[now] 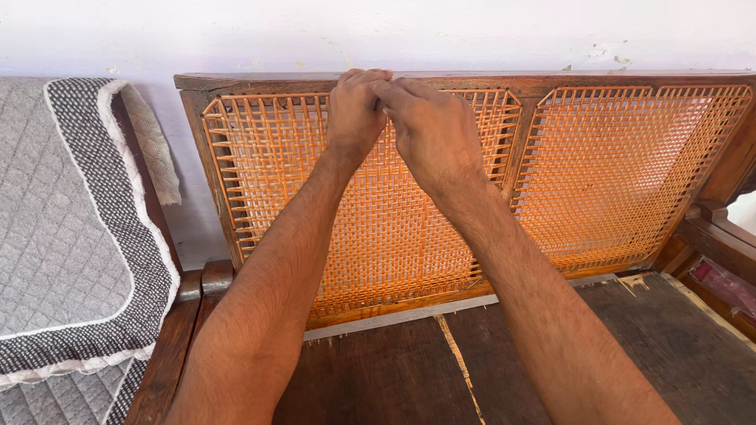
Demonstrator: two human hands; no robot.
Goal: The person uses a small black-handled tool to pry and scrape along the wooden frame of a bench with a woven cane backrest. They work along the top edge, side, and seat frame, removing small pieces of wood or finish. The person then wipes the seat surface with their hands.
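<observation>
Orange cane webbing is seen stretched across the left panel of a dark wooden bench backrest, which stands upright against a pale wall; a second woven panel lies just beside it to the right. Both hands are raised to the top edge of the left panel, where the weave meets the upper rail. The left hand is curled, its fingers bunched at the rail; the right hand is pressed against it, fingertips drawn together as if pinching a strand, though the strand itself cannot be made out. The hands are judged to be held close together so that a single point of the weave is worked under tension. Below, the bare wooden seat boards are visible. A grey quilted cover is draped over furniture at the left, well apart from the hands.
</observation>
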